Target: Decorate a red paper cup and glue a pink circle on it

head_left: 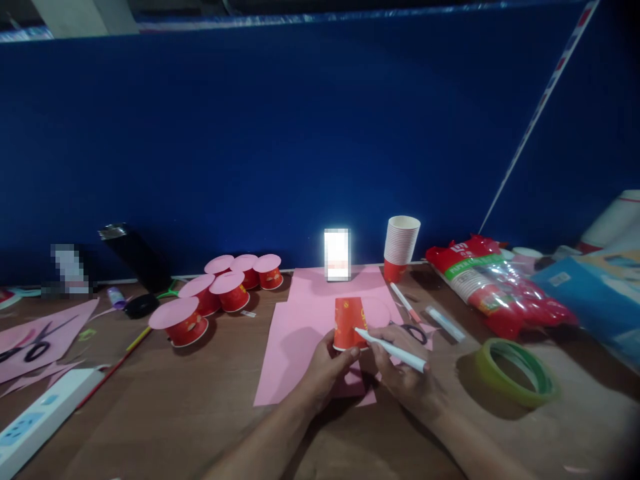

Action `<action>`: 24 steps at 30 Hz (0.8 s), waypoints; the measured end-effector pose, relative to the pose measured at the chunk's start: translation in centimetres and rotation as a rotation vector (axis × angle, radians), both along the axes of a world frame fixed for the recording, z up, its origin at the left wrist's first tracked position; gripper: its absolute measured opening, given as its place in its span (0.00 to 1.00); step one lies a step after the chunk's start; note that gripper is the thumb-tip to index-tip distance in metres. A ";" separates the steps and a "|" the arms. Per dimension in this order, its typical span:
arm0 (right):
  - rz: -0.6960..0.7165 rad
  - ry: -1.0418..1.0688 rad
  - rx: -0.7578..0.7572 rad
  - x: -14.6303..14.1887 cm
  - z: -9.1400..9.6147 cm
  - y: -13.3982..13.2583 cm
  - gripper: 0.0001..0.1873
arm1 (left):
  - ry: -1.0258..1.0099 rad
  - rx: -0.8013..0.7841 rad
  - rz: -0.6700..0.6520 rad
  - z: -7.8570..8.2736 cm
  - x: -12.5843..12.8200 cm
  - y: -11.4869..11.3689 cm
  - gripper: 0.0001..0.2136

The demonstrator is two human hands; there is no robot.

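My left hand [327,370] grips a red paper cup [349,321] that stands upside down on a pink paper sheet [300,333]. My right hand [400,377] holds a white pen [393,350], fingers closed round it, with its tip touching the cup's right side near the rim. Both hands rest over the near part of the pink sheet.
Several upside-down red cups with pink paper discs [220,293] stand at the left. A stack of cups [401,247], a bag of cups [495,287], green tape roll [515,370], scissors [415,331], another pen [405,302] and a power strip [40,417] lie around. Blue wall [300,133] behind.
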State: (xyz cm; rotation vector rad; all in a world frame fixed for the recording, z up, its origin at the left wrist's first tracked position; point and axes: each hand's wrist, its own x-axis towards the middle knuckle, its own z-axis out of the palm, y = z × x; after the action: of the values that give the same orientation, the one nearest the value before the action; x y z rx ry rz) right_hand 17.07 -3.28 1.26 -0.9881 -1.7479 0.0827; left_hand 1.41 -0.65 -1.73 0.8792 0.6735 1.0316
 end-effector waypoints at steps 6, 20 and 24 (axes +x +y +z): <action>-0.108 0.048 0.075 0.1 -0.6 0.3 0.06 | -0.010 -0.020 0.036 0.6 0.2 -0.2 0.28; -0.098 0.021 0.089 0.2 -0.6 0.5 0.06 | 0.008 -0.019 0.032 0.9 0.2 -0.3 0.30; -0.090 0.016 0.093 0.3 -0.6 0.6 0.05 | 0.003 -0.027 0.034 0.9 0.2 -0.4 0.31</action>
State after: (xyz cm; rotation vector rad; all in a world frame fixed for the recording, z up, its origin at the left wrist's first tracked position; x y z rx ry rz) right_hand 17.32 -2.71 0.61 -0.9936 -1.6751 -0.0480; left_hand 1.61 -1.01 -0.79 0.8492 0.7054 1.0491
